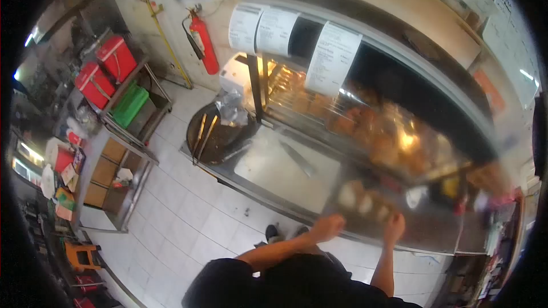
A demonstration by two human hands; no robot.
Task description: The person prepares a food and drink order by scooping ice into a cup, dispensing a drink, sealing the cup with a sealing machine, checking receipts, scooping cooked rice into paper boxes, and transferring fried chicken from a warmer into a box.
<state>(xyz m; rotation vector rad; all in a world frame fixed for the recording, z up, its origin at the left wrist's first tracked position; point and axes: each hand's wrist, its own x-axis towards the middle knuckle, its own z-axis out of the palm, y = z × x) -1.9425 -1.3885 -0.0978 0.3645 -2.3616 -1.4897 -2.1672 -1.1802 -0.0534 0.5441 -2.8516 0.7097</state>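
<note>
My left hand (pixel 327 229) is closed at the front edge of the steel counter (pixel 422 234), by the right end of a white cutting board (pixel 268 168). My right hand (pixel 394 229) is closed too, a little further right at the same edge. Just beyond and between them lie several pale round pieces (pixel 365 201), blurred, on a dark surface. What the fingers pinch, if anything, is too smeared to make out. On the board rests a knife with a broad blade (pixel 298 158), apart from both hands.
Behind the counter stands a lit glass case (pixel 394 137) of browned food, with paper slips (pixel 334 57) hanging from its top. Tongs (pixel 204 137) lie in a round dark pan (pixel 214 151) at left. Further left are a cart (pixel 154 117) and a fire extinguisher (pixel 204 43).
</note>
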